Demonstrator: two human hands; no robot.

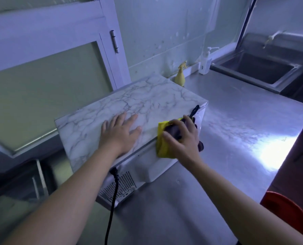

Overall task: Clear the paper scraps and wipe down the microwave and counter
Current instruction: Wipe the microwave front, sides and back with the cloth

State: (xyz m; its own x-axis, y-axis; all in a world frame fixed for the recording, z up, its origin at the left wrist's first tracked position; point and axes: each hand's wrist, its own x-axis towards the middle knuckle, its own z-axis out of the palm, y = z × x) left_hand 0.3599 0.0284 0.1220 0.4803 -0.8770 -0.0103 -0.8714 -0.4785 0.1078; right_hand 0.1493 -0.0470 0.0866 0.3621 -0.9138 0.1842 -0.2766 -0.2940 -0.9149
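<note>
Watching through the head view. The left grip [119, 133] is lying flat on the marble-patterned top of the white box-shaped microwave [138, 106]. Its fingers are straight and spread, pointing toward 12 o'clock, and it is holding nothing.

The right grip [182, 137] is sitting just beside it at 3 o'clock. Its fingers are curling over a yellow-and-dark folded cloth [162, 145] and pressing it against the near top edge of the microwave, close to the right corner. The yellow part of the cloth is hanging down over that edge onto the face turned toward me. The dark part is bunching under the fingers.

The microwave is standing on the brushed stainless steel desk [235, 138], turned at an angle. A perforated vent panel is showing low on the near face. A black power cord [114, 197] is dropping from that face toward 6 o'clock. A small black piece is sticking up at the top right corner; I cannot tell what it is.

- 1 o'clock, behind the microwave: a yellow plastic spray bottle [180, 75] against the wall.
- Farther along at 1 o'clock: a white pump dispenser bottle [206, 62].
- 2 o'clock, well apart: a stainless steel sink basin [264, 69].
- 5 o'clock, beyond the desk edge: a red round plastic object [292, 214], only partly in view.
- 10 o'clock: a white-framed window sash [46, 85] is tilting inward.
</note>
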